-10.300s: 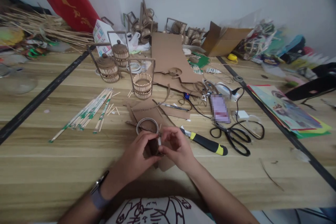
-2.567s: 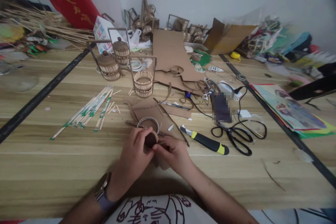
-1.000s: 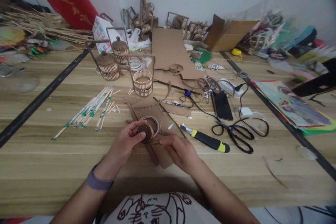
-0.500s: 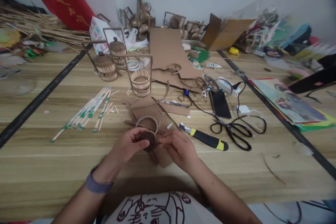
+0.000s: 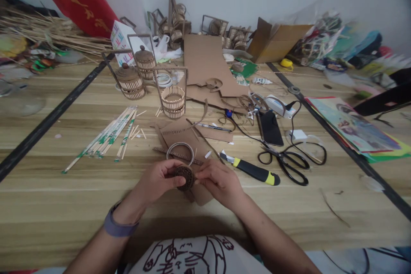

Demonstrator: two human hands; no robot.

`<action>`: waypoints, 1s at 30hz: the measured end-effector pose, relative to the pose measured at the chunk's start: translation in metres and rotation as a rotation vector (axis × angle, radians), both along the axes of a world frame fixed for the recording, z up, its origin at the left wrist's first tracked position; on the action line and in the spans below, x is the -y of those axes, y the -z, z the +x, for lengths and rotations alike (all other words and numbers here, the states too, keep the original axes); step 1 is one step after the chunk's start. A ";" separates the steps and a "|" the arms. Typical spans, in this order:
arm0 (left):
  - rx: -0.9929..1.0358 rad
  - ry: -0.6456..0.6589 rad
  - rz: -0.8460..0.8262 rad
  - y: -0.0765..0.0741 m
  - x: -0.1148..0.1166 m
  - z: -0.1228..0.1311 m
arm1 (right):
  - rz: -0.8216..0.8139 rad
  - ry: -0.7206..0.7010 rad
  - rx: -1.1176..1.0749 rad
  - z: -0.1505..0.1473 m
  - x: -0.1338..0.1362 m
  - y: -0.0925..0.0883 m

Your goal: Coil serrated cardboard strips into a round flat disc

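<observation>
My left hand is wrapped around a small round coil of brown corrugated cardboard, thumb across its face. At the coil's right edge, my right hand pinches what looks like the end of the cardboard strip, mostly hidden by the fingertips. Just beyond the hands, a ring-shaped roll of tape lies on a piece of brown cardboard. A utility knife with a black and yellow handle rests right of my right hand.
Black-handled scissors and a phone lie to the right. Packaged sticks are on the left. Behind stand a small slatted bucket and lidded ones. A large cardboard sheet and an open box lie farther back.
The coil has shifted slightly right and down in my left hand's grip and appears turned a little. My right fingers still pinch at its edge.
</observation>
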State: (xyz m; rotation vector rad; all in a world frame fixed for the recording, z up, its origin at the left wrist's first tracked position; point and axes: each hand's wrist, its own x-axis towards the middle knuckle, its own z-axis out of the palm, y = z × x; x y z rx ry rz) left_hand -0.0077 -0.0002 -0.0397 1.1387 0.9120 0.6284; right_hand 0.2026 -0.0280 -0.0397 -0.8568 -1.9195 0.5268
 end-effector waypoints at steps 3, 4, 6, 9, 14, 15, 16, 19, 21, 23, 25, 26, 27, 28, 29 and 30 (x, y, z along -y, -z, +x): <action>-0.025 0.042 0.007 0.000 0.000 -0.001 | -0.055 -0.038 0.006 0.002 -0.001 0.001; -0.038 0.062 0.011 0.000 0.000 -0.001 | -0.079 -0.045 0.011 0.002 -0.002 0.001; -0.064 0.094 0.017 0.000 -0.001 -0.002 | -0.134 -0.047 0.029 0.004 -0.002 0.001; -0.123 0.159 0.053 -0.002 -0.002 -0.003 | -0.228 -0.020 0.102 0.007 -0.002 0.001; -0.195 0.298 0.129 -0.009 -0.001 -0.004 | -0.367 -0.034 0.228 0.008 -0.004 -0.001; -0.216 0.328 0.151 -0.010 -0.001 -0.005 | -0.384 -0.049 0.239 0.008 -0.004 -0.002; -0.246 0.355 0.179 -0.011 -0.001 -0.005 | -0.399 -0.063 0.249 0.008 -0.004 -0.002; -0.313 0.387 0.233 -0.013 -0.002 -0.006 | -0.450 -0.084 0.251 0.007 -0.006 -0.002; -0.281 0.372 0.227 -0.012 -0.002 -0.007 | -0.505 -0.075 0.195 0.006 -0.007 0.000; -0.203 0.297 0.211 -0.008 -0.001 -0.006 | -0.564 -0.046 0.099 0.005 -0.007 0.002; -0.133 0.205 0.205 -0.003 0.002 -0.004 | -0.599 -0.009 0.010 0.003 -0.007 0.004; -0.098 0.174 0.196 0.000 0.004 -0.003 | -0.599 0.005 -0.014 0.001 -0.006 0.005; -0.059 0.176 0.169 0.003 0.006 -0.002 | -0.585 0.019 -0.023 -0.001 -0.005 0.006; -0.009 0.194 0.127 0.006 0.008 -0.002 | -0.560 0.033 -0.020 -0.003 -0.003 0.007; 0.023 0.220 0.081 0.008 0.010 -0.001 | -0.528 0.049 -0.008 -0.006 -0.001 0.009; 0.030 0.252 0.058 0.011 0.011 -0.001 | -0.492 0.071 0.009 -0.008 0.001 0.010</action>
